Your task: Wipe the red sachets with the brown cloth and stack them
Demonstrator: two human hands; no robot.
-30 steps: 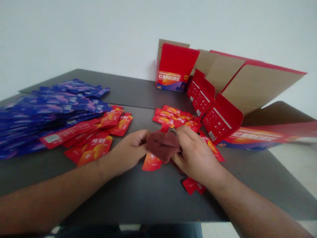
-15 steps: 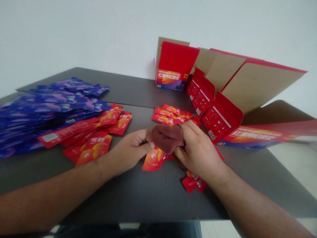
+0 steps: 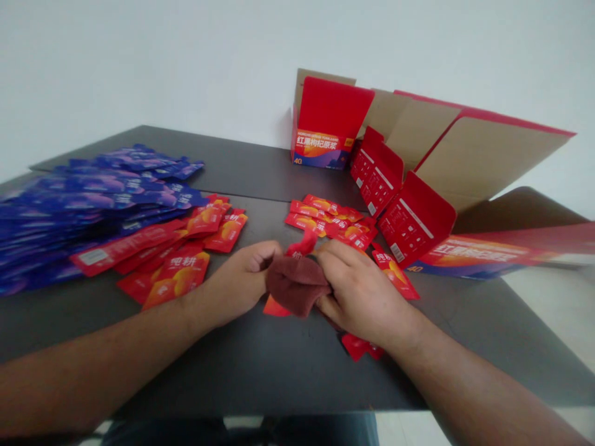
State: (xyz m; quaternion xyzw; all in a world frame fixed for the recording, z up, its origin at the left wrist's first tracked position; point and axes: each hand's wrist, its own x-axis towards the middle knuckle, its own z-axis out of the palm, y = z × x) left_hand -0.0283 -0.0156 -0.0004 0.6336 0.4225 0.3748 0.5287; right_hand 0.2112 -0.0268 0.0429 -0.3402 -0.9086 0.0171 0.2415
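Observation:
My right hand (image 3: 356, 285) is closed around a folded brown cloth (image 3: 297, 285), which lies across the front of a red sachet (image 3: 300, 248). My left hand (image 3: 251, 272) is closed at the left side of that sachet and seems to grip its edge. Its fingertips are partly hidden behind the cloth. An orange sachet end (image 3: 276, 306) shows below the cloth; I cannot tell whether it is the same sachet. More red sachets (image 3: 356, 347) lie under my right wrist, and another sachet (image 3: 395, 272) is just beyond it.
Blue sachets (image 3: 106, 192) form a large heap on the left, with red sachets (image 3: 181, 272) along its near side. Behind my hands lies a group of red sachets (image 3: 325, 217). Open cartons stand at the back (image 3: 320, 148) and right (image 3: 478, 257) of the dark table (image 3: 260, 371).
The cloth and my right hand have moved left and slightly down, now covering my left fingertips. A sachet's red top has come into view above the cloth.

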